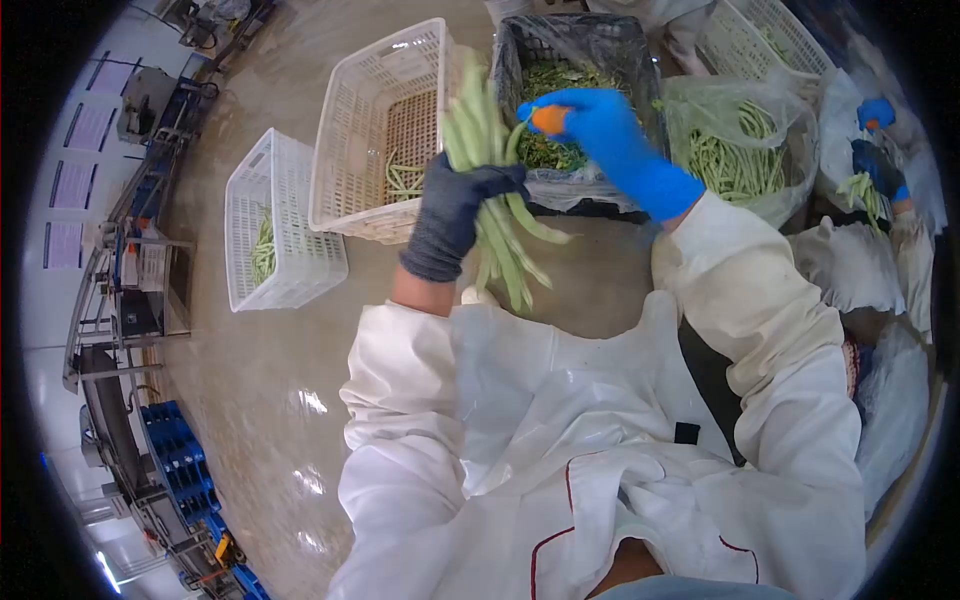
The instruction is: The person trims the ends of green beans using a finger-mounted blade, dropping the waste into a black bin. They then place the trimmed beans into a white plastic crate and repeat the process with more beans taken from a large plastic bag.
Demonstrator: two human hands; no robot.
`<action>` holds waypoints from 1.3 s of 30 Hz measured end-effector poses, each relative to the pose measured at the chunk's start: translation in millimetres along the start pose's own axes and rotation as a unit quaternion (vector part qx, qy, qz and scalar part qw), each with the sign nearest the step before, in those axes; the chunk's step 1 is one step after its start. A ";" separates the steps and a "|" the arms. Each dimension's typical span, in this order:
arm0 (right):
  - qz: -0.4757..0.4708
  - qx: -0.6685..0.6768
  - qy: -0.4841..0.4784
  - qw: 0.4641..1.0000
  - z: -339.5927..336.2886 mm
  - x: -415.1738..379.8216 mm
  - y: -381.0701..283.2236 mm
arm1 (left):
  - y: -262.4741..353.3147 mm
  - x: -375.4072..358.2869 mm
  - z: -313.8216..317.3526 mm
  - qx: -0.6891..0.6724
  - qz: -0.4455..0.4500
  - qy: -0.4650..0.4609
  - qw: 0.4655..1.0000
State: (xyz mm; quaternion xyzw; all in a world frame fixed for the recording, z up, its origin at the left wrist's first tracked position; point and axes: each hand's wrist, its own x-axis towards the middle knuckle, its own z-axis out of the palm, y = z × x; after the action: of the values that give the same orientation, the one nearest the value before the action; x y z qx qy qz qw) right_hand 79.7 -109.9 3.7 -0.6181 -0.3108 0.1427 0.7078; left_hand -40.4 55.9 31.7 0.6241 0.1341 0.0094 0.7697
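A bundle of long green beans (503,240) is gripped upright in my left hand (447,215), which wears a dark grey glove. My right hand (605,130), in a blue glove and slightly blurred, is closed around a small orange-handled tool (549,120). The tool's tip is near a bean at the right side of the bundle. Behind my right hand stands a dark crate (648,70) lined with clear plastic, holding green trimmings (555,88). To the left of the bundle, a white basket (350,110) has a few beans at its bottom.
A smaller white basket (300,230) with beans stands at the left. At the right are a clear bag of beans (740,165) and another white crate (745,40). A co-worker's blue-gloved hand (876,112) shows at the far right. Metal equipment lines the left wall.
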 end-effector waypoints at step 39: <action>0.014 0.034 -0.346 0.937 -11.4 -15.6 -46.1 | 10.9 -3.7 -29.3 -0.224 0.060 -0.008 0.973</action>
State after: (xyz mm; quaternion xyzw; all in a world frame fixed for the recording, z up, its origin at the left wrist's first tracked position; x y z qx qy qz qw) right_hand 66.4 -136.9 43.6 -0.5099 -0.5230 0.3680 0.5754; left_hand -48.7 85.8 37.5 0.4432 0.0847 0.0801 0.8888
